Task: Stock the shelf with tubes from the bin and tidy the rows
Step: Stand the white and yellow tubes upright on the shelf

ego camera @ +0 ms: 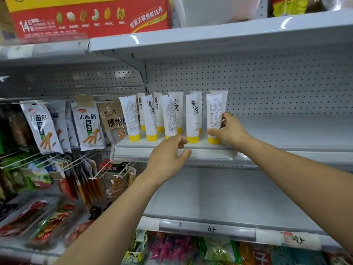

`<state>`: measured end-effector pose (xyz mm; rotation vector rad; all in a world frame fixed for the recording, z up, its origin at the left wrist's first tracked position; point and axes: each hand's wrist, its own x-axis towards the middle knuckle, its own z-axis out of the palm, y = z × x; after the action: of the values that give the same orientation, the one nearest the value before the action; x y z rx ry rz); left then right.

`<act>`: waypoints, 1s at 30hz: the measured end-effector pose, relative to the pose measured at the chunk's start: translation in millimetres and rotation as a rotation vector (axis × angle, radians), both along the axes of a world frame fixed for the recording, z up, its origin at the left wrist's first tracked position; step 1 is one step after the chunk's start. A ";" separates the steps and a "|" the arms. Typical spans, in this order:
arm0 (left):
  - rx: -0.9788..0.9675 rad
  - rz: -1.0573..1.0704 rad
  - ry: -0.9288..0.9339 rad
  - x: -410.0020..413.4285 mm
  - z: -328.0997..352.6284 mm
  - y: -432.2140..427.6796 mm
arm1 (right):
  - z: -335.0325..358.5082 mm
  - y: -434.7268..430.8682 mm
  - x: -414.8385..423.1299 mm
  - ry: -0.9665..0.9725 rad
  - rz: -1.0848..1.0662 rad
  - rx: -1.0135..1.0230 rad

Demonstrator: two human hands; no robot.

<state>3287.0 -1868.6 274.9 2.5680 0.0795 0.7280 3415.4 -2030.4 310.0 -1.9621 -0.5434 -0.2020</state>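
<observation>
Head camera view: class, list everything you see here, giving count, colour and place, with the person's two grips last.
tubes: about ten, white with yellow caps, two rows on middle shelf
middle shelf: one, white, centre
lower shelf: one, white, below
box: one, red and yellow, top left
hanging snack packets: several, mixed colours, left
left-hand grip: one, bare, by the shelf edge, holding nothing
right-hand grip: one, bare, holding rightmost front tube

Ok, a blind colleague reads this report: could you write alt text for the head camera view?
A person's right hand grips the rightmost front tube, white with a yellow cap, on a white shelf; the left hand hovers loosely curled at the shelf edge. Tubes stand cap-down in two rows, snack packets hanging to their left.
</observation>
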 end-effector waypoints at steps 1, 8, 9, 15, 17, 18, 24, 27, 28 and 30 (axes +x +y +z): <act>0.002 0.003 -0.002 0.0 -0.3 1.3 | -0.2 0.2 0.9 0.004 -0.004 -0.004; 0.000 0.001 0.008 2.4 -4.0 10.1 | -2.8 5.0 3.0 0.001 -0.060 -0.062; 0.003 -0.005 0.011 2.9 -4.3 10.7 | -3.5 5.8 2.5 0.005 -0.078 -0.094; 0.007 -0.052 -0.003 -6.1 -5.6 18.0 | -11.1 6.1 -20.4 -0.098 -0.259 -0.198; 0.001 -0.066 -0.008 -15.9 -10.2 23.9 | -18.5 6.7 -45.6 -0.322 -0.349 -0.242; -0.002 -0.073 -0.005 -21.3 -14.0 27.7 | -23.8 10.3 -60.2 -0.411 -0.336 -0.256; 0.034 -0.079 0.110 -55.9 -53.7 64.8 | -78.7 58.8 -122.2 -0.520 -0.104 -0.436; -0.003 -0.052 0.200 -78.1 -83.8 92.5 | -111.4 85.5 -138.0 -0.428 -0.026 -0.532; -0.032 -0.036 0.235 -86.0 -97.5 102.8 | -124.3 94.3 -142.9 -0.388 0.007 -0.564; -0.114 0.002 0.330 -102.6 -132.8 124.9 | -156.2 112.1 -151.9 -0.294 0.088 -0.638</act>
<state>3184.4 -1743.7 142.0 2.5526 0.2223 0.2849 3263.5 -1918.3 153.8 -2.5348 -0.9739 -0.2898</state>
